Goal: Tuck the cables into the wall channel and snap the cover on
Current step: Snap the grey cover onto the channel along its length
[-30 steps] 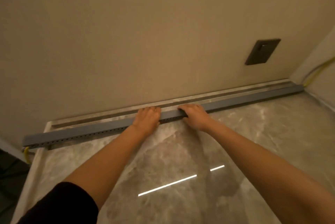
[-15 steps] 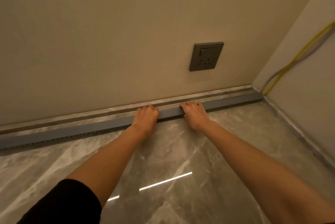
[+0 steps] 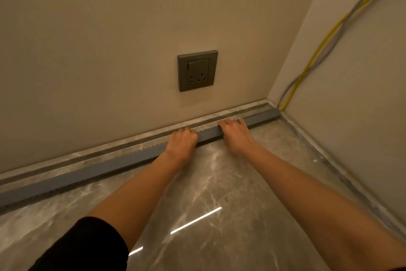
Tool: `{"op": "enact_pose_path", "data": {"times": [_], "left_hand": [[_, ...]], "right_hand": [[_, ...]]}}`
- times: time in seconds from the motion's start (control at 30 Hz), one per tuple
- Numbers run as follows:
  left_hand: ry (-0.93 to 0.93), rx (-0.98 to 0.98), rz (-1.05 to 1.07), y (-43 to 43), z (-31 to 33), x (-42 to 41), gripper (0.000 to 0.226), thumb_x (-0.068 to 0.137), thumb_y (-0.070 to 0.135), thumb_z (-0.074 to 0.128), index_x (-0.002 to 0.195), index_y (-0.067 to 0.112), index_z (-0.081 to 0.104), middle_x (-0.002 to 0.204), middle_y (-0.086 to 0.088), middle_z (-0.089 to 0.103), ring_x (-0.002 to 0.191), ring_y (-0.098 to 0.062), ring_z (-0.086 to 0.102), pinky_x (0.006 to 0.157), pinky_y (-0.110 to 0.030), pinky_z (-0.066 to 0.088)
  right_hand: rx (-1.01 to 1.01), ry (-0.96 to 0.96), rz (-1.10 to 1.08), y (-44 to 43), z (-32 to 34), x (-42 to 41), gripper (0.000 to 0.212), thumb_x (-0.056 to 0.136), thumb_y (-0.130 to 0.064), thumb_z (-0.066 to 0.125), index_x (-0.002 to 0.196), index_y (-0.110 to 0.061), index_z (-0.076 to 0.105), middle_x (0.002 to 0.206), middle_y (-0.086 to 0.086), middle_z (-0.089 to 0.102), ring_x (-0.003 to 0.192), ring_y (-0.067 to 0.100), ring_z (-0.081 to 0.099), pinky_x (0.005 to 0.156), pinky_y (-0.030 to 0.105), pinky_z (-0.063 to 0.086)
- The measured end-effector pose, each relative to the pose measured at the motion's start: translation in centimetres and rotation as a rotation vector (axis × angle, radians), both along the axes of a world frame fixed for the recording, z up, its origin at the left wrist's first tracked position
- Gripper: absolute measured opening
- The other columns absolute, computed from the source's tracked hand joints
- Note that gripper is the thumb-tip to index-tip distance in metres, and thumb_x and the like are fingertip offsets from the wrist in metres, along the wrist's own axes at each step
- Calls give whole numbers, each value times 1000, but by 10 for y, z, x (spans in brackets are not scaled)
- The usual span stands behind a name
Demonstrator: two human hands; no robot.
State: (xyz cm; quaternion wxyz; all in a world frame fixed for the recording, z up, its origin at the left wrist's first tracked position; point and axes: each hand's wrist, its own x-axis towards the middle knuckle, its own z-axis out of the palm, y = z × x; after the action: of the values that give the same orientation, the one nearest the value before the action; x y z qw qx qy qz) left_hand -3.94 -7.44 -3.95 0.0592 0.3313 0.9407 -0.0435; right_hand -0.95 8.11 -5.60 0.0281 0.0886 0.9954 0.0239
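A long grey slotted cable channel (image 3: 92,172) lies on the floor along the foot of the wall, reaching to the right corner. My left hand (image 3: 182,139) rests on top of it with fingers curled over its upper edge. A short way to the right, my right hand (image 3: 236,132) lies on it too, fingers spread over the top edge. A yellow cable (image 3: 325,40) and a grey cable (image 3: 336,38) run down the right wall and enter the channel's end at the corner. What lies inside the channel is hidden.
A dark wall socket (image 3: 197,70) sits on the wall above my hands. A marble skirting strip (image 3: 109,147) runs behind the channel and along the right wall (image 3: 351,95). The glossy marble floor (image 3: 219,183) reflects a light strip.
The view has swung right, toward the corner. Both hands have slid right along the channel, now under the socket, and the left hand's fingers have curled more.
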Motion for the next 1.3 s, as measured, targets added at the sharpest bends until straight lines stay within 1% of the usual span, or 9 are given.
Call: {"op": "enact_pose_path", "data": {"times": [0.3, 0.43, 0.53, 0.6, 0.67, 0.73, 1.07, 1.17, 1.3], "left_hand": [[-15, 25, -11, 102, -1, -3, 30, 96, 8, 43, 124, 3, 51, 128, -17, 55, 116, -31, 53, 94, -37, 45], [-3, 4, -33, 140, -2, -2, 30, 97, 9, 42, 125, 2, 51, 128, -17, 56, 116, -31, 55, 94, -37, 45], [-15, 1, -27, 150, -1, -4, 30, 98, 11, 41, 125, 3, 51, 129, -16, 56, 115, -30, 56, 94, -37, 45], [-27, 11, -12, 153, -1, -5, 30, 98, 12, 41, 125, 4, 51, 128, -15, 57, 115, -30, 56, 94, -36, 45], [-43, 22, 4, 153, 0, -6, 29, 98, 13, 41, 123, 5, 53, 126, -15, 58, 114, -30, 57, 93, -37, 45], [-55, 37, 18, 152, 1, -7, 28, 98, 13, 41, 121, 5, 54, 125, -15, 58, 113, -31, 57, 93, -37, 45], [-73, 4, 44, 126, -6, -11, 36, 99, 30, 43, 126, 5, 47, 129, -15, 55, 116, -33, 55, 94, -40, 44], [-52, -30, 52, 108, -7, -10, 39, 100, 34, 40, 128, 6, 44, 132, -13, 52, 118, -32, 54, 92, -40, 45], [-10, -61, 96, 84, -8, -11, 37, 99, 27, 41, 130, 8, 42, 135, -11, 49, 120, -29, 52, 91, -39, 45]], "right_hand": [[100, -39, 74, 110, 1, -4, 43, 91, -3, 47, 134, -9, 42, 136, 12, 51, 129, 27, 45, 120, 42, 12], [145, -36, 145, 158, 6, -2, 44, 89, -1, 50, 131, -9, 40, 137, 12, 48, 128, 28, 45, 118, 40, 18], [144, -56, 216, 168, 7, 0, 45, 91, 1, 45, 135, -7, 38, 146, 17, 36, 128, 32, 44, 111, 40, 30], [146, -39, 234, 171, 6, -1, 42, 93, 1, 44, 134, -6, 40, 148, 18, 34, 125, 34, 47, 104, 41, 38], [157, -26, 258, 172, 6, -2, 34, 94, -1, 40, 127, -5, 46, 135, 17, 49, 119, 33, 51, 98, 41, 40], [149, -28, 269, 171, 7, -3, 31, 93, 0, 40, 123, -4, 49, 128, 17, 54, 116, 33, 53, 96, 40, 41], [147, -35, 282, 170, 7, -6, 33, 94, 0, 38, 126, -3, 48, 134, 17, 50, 129, 29, 41, 105, 35, 34], [177, -68, 277, 168, 9, -11, 32, 94, 1, 41, 125, -1, 49, 134, 16, 45, 124, 33, 43, 98, 40, 40], [204, -119, 262, 166, 14, -21, 31, 95, -1, 40, 125, -2, 48, 132, 15, 45, 120, 34, 47, 94, 43, 43]]}}
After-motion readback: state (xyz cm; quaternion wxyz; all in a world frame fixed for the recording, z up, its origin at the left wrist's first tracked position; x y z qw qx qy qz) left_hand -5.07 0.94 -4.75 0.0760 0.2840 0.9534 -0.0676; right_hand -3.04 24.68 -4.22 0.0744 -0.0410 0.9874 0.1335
